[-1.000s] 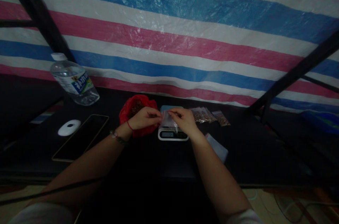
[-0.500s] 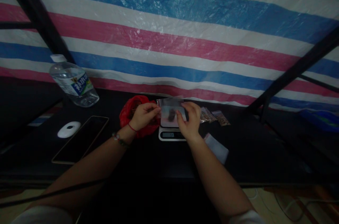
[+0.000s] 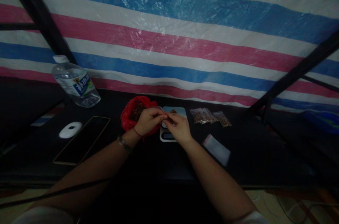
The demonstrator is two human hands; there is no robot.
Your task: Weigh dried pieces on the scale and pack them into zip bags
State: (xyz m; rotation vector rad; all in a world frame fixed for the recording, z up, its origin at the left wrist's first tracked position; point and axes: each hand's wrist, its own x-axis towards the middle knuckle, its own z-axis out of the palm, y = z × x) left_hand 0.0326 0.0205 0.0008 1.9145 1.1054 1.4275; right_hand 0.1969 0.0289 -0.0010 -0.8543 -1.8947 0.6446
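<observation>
My left hand (image 3: 150, 121) is closed in a pinch, its fingertips meeting those of my right hand (image 3: 179, 129) above the front of a small digital scale (image 3: 169, 140). Between them is a small clear zip bag, mostly covered by the fingers. Brown dried bits (image 3: 173, 111) lie on the scale's pale top, partly behind my right hand. Just left of the scale, a red plastic bag (image 3: 127, 119) stands open with more brown dried pieces (image 3: 137, 110) inside, close behind my left hand.
Several filled zip bags (image 3: 205, 116) lie right of the scale, with a stack of flat clear bags (image 3: 217, 149) nearer me. On the left are a phone (image 3: 82, 140), a white oval case (image 3: 70, 130) and a clear bottle (image 3: 76, 84). Striped sheeting (image 3: 169, 51) hangs behind the black tabletop (image 3: 159, 164).
My hands have come together and lower over the scale. The clear bag, spread flat between them before, is now mostly hidden by the fingers. The bits on the scale now show uncovered.
</observation>
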